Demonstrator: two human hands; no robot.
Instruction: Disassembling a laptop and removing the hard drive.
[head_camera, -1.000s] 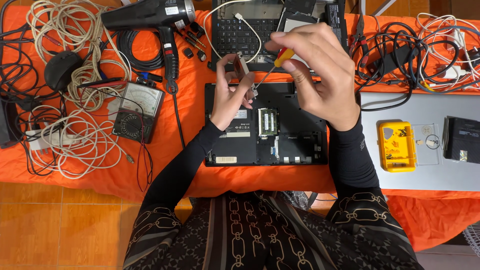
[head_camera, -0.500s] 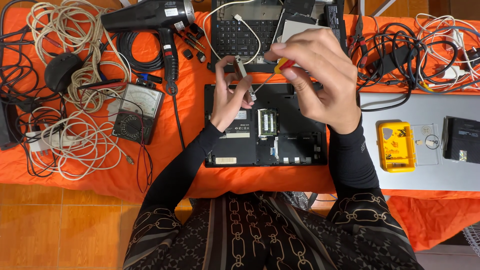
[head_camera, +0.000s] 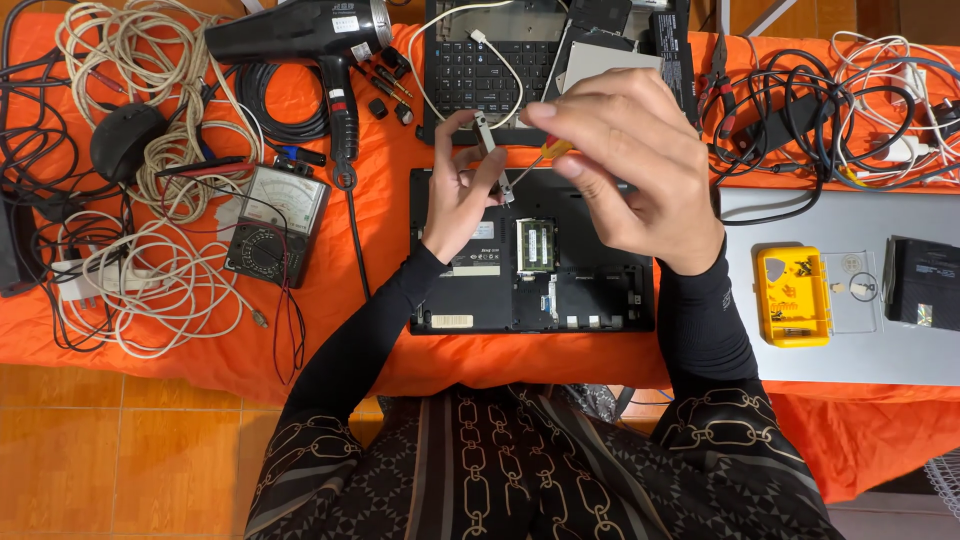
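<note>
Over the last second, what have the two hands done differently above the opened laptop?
Little. The right hand has closed over the orange-handled screwdriver, so less of the handle shows than before, its tip kept at the small metal bracket. The left hand keeps pinching that bracket, now slightly more upright. The opened laptop, hair dryer, multimeter and yellow parts box have not moved.
</note>
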